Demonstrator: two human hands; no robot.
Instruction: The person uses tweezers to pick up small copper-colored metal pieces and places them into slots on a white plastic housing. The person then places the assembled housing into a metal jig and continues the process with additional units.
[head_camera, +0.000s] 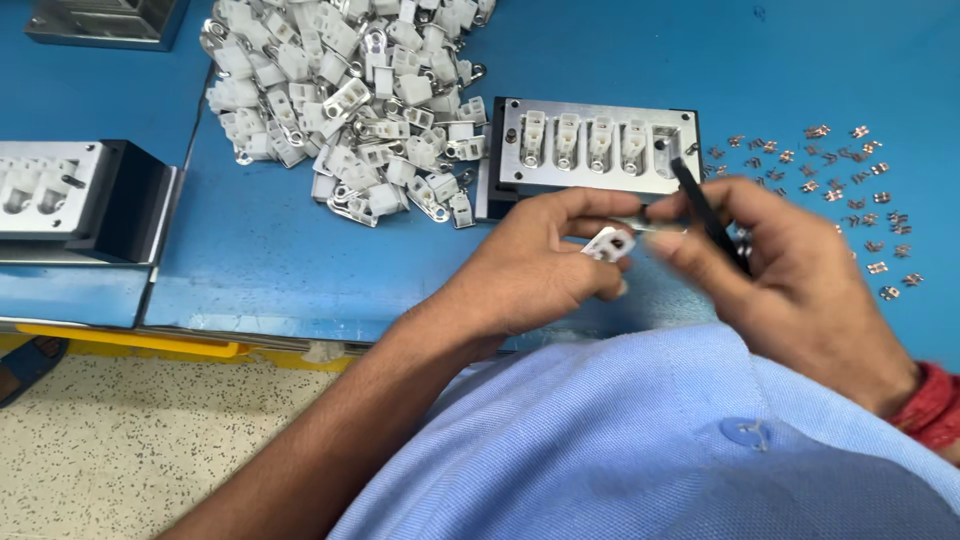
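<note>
The light is bright and even, coming from above. Shadows on the blue tabletop (300, 250) are soft and short. The metal fixture (590, 150) shows mild glare. The right hand (790, 260) is blurred by motion; the rest is sharp.

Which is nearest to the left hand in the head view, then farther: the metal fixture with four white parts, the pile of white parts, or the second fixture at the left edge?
From the left hand:
1. Metal fixture, just above the fingers.
2. Pile of white parts, up and left on the blue table.
3. Second fixture, at the far left edge.
</note>
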